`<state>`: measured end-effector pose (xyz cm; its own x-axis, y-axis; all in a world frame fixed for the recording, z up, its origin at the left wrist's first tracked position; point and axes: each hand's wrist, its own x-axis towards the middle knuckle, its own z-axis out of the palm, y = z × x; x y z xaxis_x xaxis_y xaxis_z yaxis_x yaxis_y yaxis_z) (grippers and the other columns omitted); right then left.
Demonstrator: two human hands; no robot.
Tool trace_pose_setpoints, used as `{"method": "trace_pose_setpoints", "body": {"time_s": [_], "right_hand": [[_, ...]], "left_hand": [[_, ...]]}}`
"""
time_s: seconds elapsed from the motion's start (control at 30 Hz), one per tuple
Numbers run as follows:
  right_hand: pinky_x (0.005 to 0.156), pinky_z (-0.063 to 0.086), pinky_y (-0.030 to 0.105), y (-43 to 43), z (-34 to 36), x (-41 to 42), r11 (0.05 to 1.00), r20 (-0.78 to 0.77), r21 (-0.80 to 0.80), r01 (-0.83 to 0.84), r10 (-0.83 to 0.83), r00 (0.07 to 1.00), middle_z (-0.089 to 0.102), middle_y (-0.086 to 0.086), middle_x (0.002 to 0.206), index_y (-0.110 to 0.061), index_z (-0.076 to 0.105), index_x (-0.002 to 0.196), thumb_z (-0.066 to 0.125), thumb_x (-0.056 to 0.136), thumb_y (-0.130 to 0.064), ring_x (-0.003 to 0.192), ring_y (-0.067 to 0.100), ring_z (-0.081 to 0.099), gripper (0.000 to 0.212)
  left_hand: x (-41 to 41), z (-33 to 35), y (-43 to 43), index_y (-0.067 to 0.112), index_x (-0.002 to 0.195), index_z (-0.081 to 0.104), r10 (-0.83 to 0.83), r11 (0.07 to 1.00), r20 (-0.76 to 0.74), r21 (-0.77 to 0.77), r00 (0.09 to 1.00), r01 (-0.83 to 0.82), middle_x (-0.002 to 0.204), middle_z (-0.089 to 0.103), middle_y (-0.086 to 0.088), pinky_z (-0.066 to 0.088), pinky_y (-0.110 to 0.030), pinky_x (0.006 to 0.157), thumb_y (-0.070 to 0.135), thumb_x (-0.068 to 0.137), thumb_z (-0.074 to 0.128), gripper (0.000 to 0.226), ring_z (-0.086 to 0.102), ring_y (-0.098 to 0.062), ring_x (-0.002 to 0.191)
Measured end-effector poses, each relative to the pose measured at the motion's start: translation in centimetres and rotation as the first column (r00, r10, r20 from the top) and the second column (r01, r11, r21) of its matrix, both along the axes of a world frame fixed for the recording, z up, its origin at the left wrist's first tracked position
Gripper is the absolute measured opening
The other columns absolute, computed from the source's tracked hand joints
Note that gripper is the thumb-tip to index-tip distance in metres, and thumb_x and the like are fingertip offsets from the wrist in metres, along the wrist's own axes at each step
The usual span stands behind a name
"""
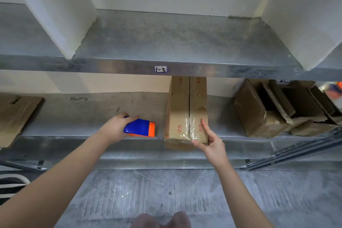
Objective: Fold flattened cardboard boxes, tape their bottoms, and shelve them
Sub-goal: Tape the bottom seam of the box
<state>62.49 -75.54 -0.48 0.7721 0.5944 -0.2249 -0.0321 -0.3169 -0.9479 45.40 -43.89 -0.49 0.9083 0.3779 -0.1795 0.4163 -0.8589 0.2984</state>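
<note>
A folded cardboard box (183, 111) lies on the lower metal shelf (92, 116), its taped bottom facing me with clear tape over the centre seam. My right hand (211, 144) touches the box's near right corner, thumb at the front edge and index finger straight along the top. My left hand (118, 126) grips a blue and orange tape dispenser (140, 127) that rests on the shelf just left of the box.
Several opened cardboard boxes (273, 109) stand on the same shelf at the right. A flattened box (16, 114) lies at the far left. The upper shelf (166, 42), labelled 1-3, has white dividers (61, 5). Grey floor lies below.
</note>
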Motion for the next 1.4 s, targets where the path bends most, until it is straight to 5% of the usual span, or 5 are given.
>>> {"method": "trace_pose_setpoints", "body": {"time_s": [0.33, 0.7, 0.9, 1.13, 1.4], "right_hand": [[0.108, 0.041, 0.031, 0.2, 0.3, -0.8, 0.995, 0.168, -0.092, -0.042, 0.057, 0.984, 0.046, -0.019, 0.141, -0.054, 0.032, 0.141, 0.073, 0.086, -0.024, 0.13, 0.003, 0.044, 0.075], [0.109, 0.035, 0.03, -0.2, 0.3, -1.8, 0.97, 0.439, -0.242, 0.036, 0.076, 0.895, 0.033, -0.002, 0.151, -0.046, 0.031, 0.146, 0.066, 0.088, -0.043, 0.138, 0.015, 0.034, 0.067], [0.107, 0.039, 0.036, -1.2, 0.5, -2.6, 0.952, 0.561, -0.303, 0.03, 0.153, 0.814, 0.03, 0.001, 0.154, -0.049, 0.035, 0.143, 0.057, 0.092, -0.047, 0.14, 0.021, 0.032, 0.055], [0.103, 0.046, 0.034, -2.1, -0.7, -3.5, 0.985, 0.497, -0.171, -0.001, 0.087, 0.863, 0.048, -0.002, 0.138, -0.049, 0.048, 0.133, 0.064, 0.092, -0.03, 0.128, 0.012, 0.048, 0.047], [0.081, 0.053, 0.014, -1.2, -0.3, -2.0, 0.994, 0.29, -0.052, 0.095, -0.076, 0.954, 0.06, -0.013, 0.118, -0.037, 0.048, 0.123, 0.078, 0.081, -0.015, 0.098, 0.006, 0.066, 0.056]], "left_hand": [[0.3, -0.6, 0.6, 0.032, 0.154, 0.005, 0.072, 0.995, -0.169, 0.083, 0.983, -0.059, 0.162, 0.002, -0.003, 0.008, -0.047, 0.118, 0.045, 0.091, 0.058, 0.083, -0.003, -0.034, 0.147], [1.5, 3.0, -11.2, 0.029, 0.15, 0.029, -0.216, 0.976, 0.29, 0.032, 0.932, 0.216, 0.156, 0.026, 0.009, 0.0, -0.031, 0.118, 0.053, 0.092, 0.032, 0.063, 0.017, -0.014, 0.146], [2.7, 0.7, -16.2, 0.02, 0.14, 0.046, -0.343, 0.935, 0.281, 0.199, 0.896, 0.295, 0.147, 0.045, 0.002, 0.032, -0.042, 0.114, 0.033, 0.094, 0.048, 0.048, 0.034, -0.014, 0.139], [1.9, 0.0, -16.6, 0.037, 0.143, 0.041, -0.105, 0.994, 0.374, 0.014, 0.922, 0.107, 0.158, 0.021, 0.005, 0.036, -0.035, 0.108, 0.019, 0.095, 0.058, 0.055, 0.016, -0.023, 0.146], [2.0, 1.2, -17.3, 0.042, 0.151, 0.004, 0.169, 0.93, 0.308, -0.365, 0.936, -0.048, 0.154, -0.01, 0.029, 0.029, -0.021, 0.106, 0.026, 0.099, 0.049, 0.071, 0.019, 0.009, 0.129]]}}
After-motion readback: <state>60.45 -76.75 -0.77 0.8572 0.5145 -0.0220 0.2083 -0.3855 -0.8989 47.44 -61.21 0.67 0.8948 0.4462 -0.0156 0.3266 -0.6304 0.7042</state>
